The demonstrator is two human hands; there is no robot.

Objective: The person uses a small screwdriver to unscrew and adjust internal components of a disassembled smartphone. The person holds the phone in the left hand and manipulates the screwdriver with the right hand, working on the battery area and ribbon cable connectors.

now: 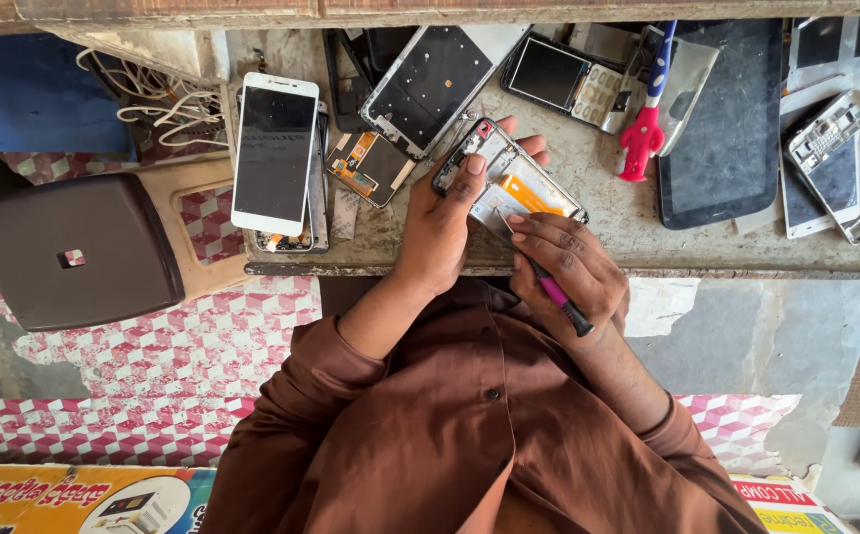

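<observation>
Left grip: left hand (447, 222) clenched on the opened phone (509, 183), thumb on its near long edge, fingertips showing past its far edge.
Right grip: right hand (568, 267) grasping a pink-handled screwdriver (556, 292); metal tip down inside the phone body, dark butt end pointing back toward the person.
Phone position: tilted, at the front edge of the surface (608, 213), between both hands.
Neighbours, left: loose circuit part with orange flex (370, 166) just beside; white smartphone (273, 153) farther left, stacked on another handset.
Neighbours, behind: bare phone frame (435, 79), keypad handset (568, 79).
Neighbours, right: red-and-blue tool (647, 119), dark tablet (722, 124), silver frame (840, 163).
Phone appearance: back removed, silver mid-frame, orange strip across the middle, dark rim.
Edges: surface front lip runs directly under both wrists.
Open room: bare patch right of the right hand; brown stool (74, 247) well apart at left.
</observation>
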